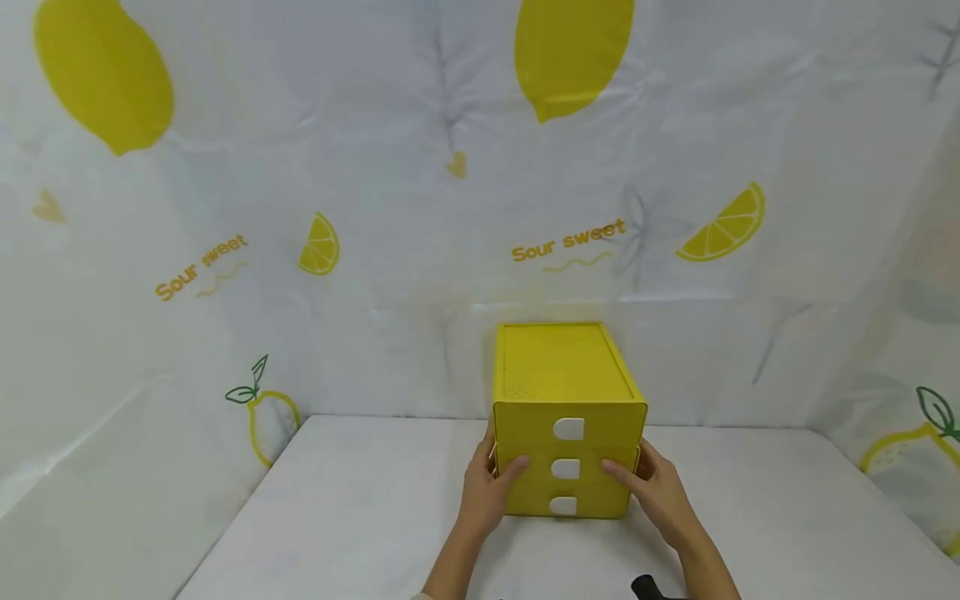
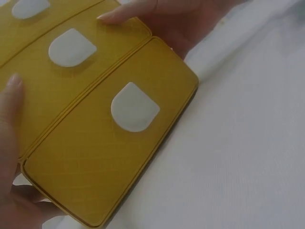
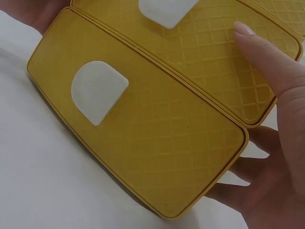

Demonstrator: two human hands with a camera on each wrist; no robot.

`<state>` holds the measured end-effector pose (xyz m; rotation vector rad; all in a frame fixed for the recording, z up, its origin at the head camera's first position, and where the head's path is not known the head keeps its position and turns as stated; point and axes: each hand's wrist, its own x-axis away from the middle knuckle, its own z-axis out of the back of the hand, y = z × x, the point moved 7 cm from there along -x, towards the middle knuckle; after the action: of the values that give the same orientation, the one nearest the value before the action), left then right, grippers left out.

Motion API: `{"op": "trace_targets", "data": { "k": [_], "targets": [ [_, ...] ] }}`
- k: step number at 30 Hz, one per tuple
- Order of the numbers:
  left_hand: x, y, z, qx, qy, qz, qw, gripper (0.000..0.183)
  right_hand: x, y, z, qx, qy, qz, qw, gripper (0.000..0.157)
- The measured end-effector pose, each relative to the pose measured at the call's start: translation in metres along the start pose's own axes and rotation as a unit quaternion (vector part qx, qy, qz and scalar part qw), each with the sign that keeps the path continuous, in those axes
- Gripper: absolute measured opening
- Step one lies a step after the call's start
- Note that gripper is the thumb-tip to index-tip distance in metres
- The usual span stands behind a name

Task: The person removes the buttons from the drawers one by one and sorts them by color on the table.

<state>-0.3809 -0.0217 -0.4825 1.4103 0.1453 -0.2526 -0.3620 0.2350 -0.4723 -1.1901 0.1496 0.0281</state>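
Observation:
A yellow plastic drawer box [image 1: 566, 367] with three stacked drawers stands on the white table, its back near the wall cloth. Each drawer front carries a white rounded tab, such as the bottom tab [image 2: 135, 108]. My left hand [image 1: 483, 492] grips the box's left side, thumb on the middle drawer front, the other fingers along the side. On the opposite side my right hand [image 1: 662, 493] holds it the same way; its thumb [image 3: 262, 52] lies on the middle front, over a grid-like pattern. All three drawers look pushed in.
The white table [image 1: 360, 517] runs out to both sides of the box. Behind it hangs a white cloth [image 1: 397, 250] printed with lemons and lettering. At the bottom edge of the head view, a black rounded object [image 1: 647, 586] shows beside my right forearm.

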Motion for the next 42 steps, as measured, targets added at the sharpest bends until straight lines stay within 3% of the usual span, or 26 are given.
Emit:
{"op": "trace_targets", "data": {
  "k": [4,9,16,20,25,28,30,35,39,42],
  "targets": [
    [-0.004,0.003,-0.013,0.018,0.012,-0.012,0.9997,0.082,-0.001,0.005,0.009,-0.001,0.019,-0.007,1.000,0.079],
    [-0.008,0.007,-0.029,0.043,-0.005,-0.029,0.9986,0.084,0.000,0.014,0.018,-0.031,0.065,-0.033,0.997,0.079],
    [-0.012,0.008,-0.028,0.033,-0.015,-0.043,0.9984,0.083,0.005,0.016,0.016,-0.058,0.097,-0.020,0.993,0.074],
    [-0.013,0.006,-0.030,0.022,-0.033,-0.042,0.9983,0.082,0.008,0.021,0.015,-0.059,0.114,-0.037,0.991,0.074],
    [-0.013,0.004,-0.025,-0.001,-0.022,-0.043,0.9988,0.083,0.009,0.019,0.011,-0.069,0.088,-0.057,0.992,0.079],
    [-0.013,0.006,-0.020,0.009,-0.011,-0.035,0.9993,0.081,0.009,-0.005,0.015,-0.071,0.055,-0.015,0.996,0.073],
    [-0.013,0.010,-0.015,0.013,0.000,-0.032,0.9994,0.080,0.009,-0.027,0.020,-0.105,0.031,0.028,0.994,0.067],
    [-0.009,0.030,0.003,0.000,0.050,-0.049,0.9975,0.075,0.011,-0.063,0.038,-0.214,-0.008,0.084,0.973,0.058],
    [-0.001,0.065,0.019,0.011,0.101,-0.102,0.9895,0.060,0.011,-0.077,0.049,-0.203,-0.018,0.098,0.974,0.058],
    [0.008,0.092,0.023,0.026,0.106,-0.146,0.9832,0.044,0.006,-0.084,0.051,-0.186,-0.017,0.103,0.977,0.060]
  ]
}}
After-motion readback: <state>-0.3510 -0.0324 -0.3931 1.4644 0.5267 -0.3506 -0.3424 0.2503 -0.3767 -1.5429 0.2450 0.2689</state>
